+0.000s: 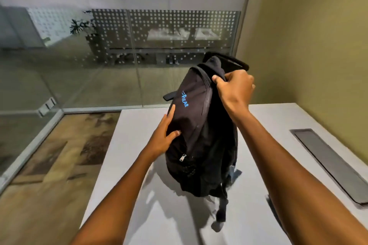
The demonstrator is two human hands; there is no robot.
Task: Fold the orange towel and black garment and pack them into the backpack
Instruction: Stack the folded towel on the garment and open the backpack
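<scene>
Two bare forearms, sleeveless to the frame edge

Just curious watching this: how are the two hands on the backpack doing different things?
The right hand is high, its fingers curled in a grip on fabric at the top of the backpack; the left hand is lower, on the front. The left hand's fingers lie fairly straight against the bag; the right's pinch. Both touch the upright bag on the table.

backpack (201,125) contents hidden, right hand (235,87) fingertips behind its top, logo perhaps blurred
</scene>
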